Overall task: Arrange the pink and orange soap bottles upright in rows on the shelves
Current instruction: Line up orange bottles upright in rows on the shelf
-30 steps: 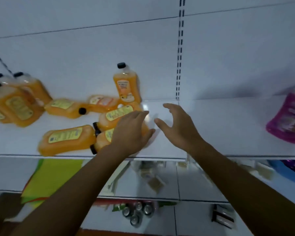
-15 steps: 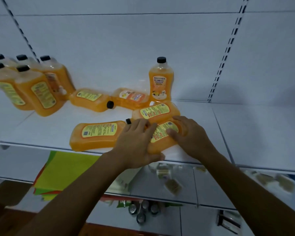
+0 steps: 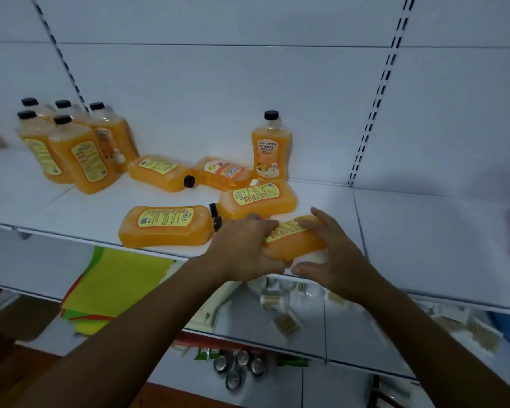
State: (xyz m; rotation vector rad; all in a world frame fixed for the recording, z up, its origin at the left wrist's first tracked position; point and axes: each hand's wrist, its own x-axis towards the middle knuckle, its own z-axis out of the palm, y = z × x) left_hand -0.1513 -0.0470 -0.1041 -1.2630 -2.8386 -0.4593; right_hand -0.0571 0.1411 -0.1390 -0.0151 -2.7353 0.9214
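Head view: both hands (image 3: 292,248) now lift bottle (image 3: 295,240).

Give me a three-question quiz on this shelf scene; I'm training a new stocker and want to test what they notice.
1. True or false: the lone bottle by the back wall stands upright.
2. How many orange bottles stand in the left group?
3. Which hand grips the front bottle? A) left only B) right only C) both

Key:
1. True.
2. Five.
3. C: the left hand wraps its cap end and the right hand curls round its base end, near the shelf edge.
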